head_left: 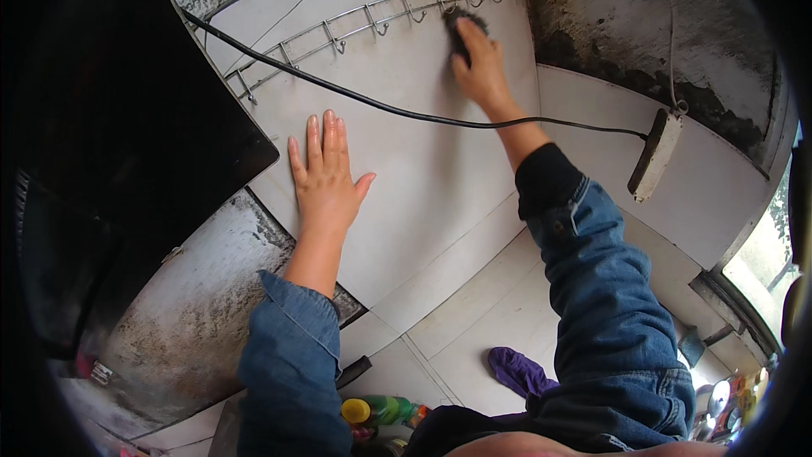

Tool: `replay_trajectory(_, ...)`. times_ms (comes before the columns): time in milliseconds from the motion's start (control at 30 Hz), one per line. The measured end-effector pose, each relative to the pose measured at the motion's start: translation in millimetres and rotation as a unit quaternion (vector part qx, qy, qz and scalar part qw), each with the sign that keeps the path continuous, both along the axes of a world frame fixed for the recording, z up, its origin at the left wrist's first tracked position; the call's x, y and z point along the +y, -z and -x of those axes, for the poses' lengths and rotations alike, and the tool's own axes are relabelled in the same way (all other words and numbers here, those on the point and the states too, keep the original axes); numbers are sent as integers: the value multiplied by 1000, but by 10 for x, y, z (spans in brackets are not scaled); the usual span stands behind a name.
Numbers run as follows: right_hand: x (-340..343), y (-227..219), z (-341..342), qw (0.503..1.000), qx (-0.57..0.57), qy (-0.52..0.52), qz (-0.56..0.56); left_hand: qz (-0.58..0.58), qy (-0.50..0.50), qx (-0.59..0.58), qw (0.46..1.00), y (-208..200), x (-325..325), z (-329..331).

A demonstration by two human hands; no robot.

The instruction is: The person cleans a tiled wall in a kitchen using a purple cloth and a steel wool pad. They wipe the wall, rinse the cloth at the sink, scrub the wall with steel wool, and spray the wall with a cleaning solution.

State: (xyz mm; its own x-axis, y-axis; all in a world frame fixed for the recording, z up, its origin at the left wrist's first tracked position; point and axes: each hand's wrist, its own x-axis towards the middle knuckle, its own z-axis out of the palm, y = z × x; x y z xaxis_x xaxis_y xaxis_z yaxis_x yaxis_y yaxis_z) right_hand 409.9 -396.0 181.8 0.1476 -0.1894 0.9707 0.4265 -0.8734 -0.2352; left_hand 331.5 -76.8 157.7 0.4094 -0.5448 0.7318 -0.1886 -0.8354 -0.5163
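My left hand is pressed flat against a white wall panel, fingers stretched out and thumb apart, holding nothing. Higher up and to the right, my right hand grips a dark, fuzzy-edged scrubbing pad against the panel. The pad sits just under a metal hook rail, close to its right part. Fingers and wrist partly cover the pad, so its full shape is hidden.
A black cable crosses the panel, passing by my right wrist to a hanging power strip. On the left stands a large black panel. Below lie a purple cloth and a green bottle with a yellow cap. Stained wall borders the right.
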Motion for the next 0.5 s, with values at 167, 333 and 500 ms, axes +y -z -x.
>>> replay_trajectory(167, 9, -340, -37, 987, 64, 52, -140, 0, 7, -7, 1000, -30, -52, 23)
replay_trajectory(333, 668, -340, 222, 985, 54, 77, -146, 0, 1, -18, 1000, -3, -54, 34)
replay_trajectory(500, 798, -180, 365, 996, 30, 73, -40, 1, 1, -11, 1000, -13, -96, 37)
